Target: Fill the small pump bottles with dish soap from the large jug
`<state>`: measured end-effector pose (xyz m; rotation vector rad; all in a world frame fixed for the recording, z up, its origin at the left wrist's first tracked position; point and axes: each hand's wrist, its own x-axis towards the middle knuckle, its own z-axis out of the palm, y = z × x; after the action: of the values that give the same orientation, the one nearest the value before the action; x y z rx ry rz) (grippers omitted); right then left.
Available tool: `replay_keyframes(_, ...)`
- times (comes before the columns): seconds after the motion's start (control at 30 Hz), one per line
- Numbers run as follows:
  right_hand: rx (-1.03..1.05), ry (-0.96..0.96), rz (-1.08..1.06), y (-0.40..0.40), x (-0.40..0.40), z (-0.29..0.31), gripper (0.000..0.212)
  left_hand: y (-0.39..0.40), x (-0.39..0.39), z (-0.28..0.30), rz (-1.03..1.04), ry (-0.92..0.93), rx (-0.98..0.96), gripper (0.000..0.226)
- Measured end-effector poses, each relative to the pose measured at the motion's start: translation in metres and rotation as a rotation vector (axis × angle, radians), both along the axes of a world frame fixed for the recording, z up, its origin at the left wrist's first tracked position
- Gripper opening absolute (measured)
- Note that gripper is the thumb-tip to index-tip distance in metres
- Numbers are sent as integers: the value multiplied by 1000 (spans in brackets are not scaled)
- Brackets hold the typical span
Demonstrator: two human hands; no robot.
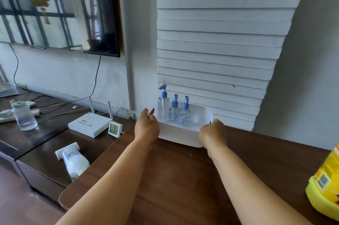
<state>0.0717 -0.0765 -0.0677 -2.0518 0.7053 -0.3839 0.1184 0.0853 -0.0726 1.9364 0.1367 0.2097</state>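
3 pump bottles, apparently empty, pumps on, in white tub; left hand and right hand grip its ends. Jug near right, untouched. Filling not begun.

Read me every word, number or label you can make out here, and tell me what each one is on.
"72" over "33", roughly: small white digital meter, digits blurred.
White router box: a line of print, too small to read.
Yellow jug: barcode sticker and label, unreadable.
Three pump bottles: blue pattern, no legible text.
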Motion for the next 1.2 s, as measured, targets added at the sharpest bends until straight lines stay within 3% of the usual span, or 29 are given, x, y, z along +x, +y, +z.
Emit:
replay_keyframes(0.73,-23,-18,15,2,-2,0,39,0,-6,1,12,27,26,48)
replay_keyframes(0.87,8,-32,29,3,-4,0,40,0,-11,2,-3,-20,67,40)
replay_keyframes(1.03,-147,-106,133,10,-8,1,52,-1,-18,2,-16,-51,142,47)
replay_keyframes(1.2,-428,-134,217,17,-22,4,44,-5,-34,2,-59,-223,224,45)
